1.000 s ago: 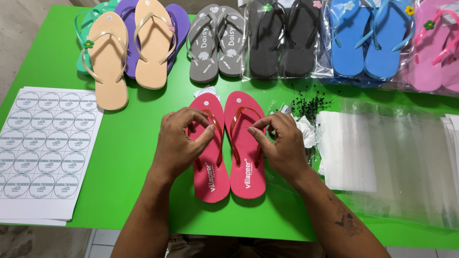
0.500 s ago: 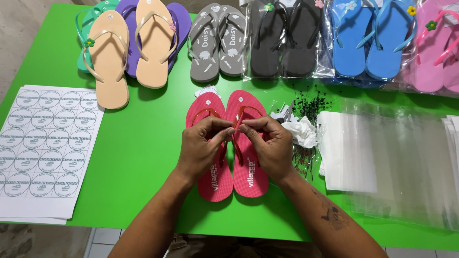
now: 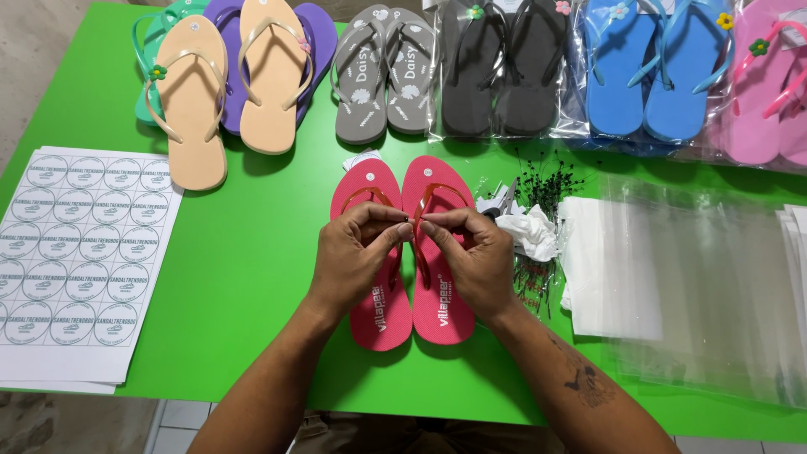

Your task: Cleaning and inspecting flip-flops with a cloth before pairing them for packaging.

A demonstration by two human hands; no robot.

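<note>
You have bright, even light from above, so the green table (image 3: 244, 277) looks saturated and your hands cast only soft, short shadows onto the sandals (image 3: 403, 252) beneath them. Glare streaks the clear bags (image 3: 706, 286) at the table's right edge and the wrapped pairs along its far edge. Focus is sharp throughout, with slight wide-angle bending toward the corners.

Pink flip-flops (image 3: 409, 252) with red straps lie on a bright green worktop (image 3: 244, 277). Behind them: beige, grey, black, blue pairs.
</note>
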